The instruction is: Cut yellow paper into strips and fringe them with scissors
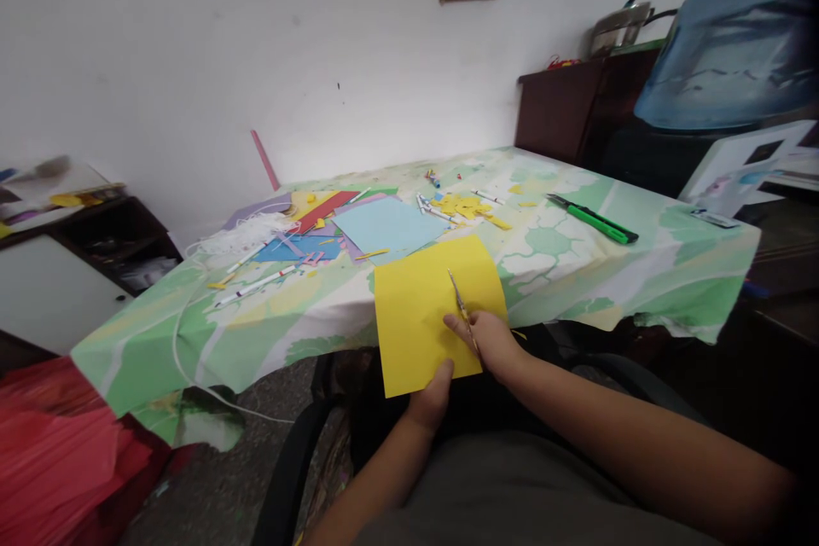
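Observation:
A sheet of yellow paper (413,316) is held over the table's front edge, its right side curving. My left hand (435,392) pinches its lower edge, with the thumb on top and the other fingers hidden beneath. Scissors (459,299) lie over the sheet, blades pointing away from me. My right hand (492,341) is closed round their handles. Whether the blades are cutting into the paper I cannot tell. Just beyond the sheet, light blue paper (390,226) rests on the table, with yellow paper scraps (464,206) to its right.
A green utility knife (595,222) lies at the right of the patterned tablecloth (665,273). White string (246,235), several markers (256,286) and coloured paper occupy the left. A blue water bottle (723,51) stands at the right, and a red bag (57,452) at the lower left.

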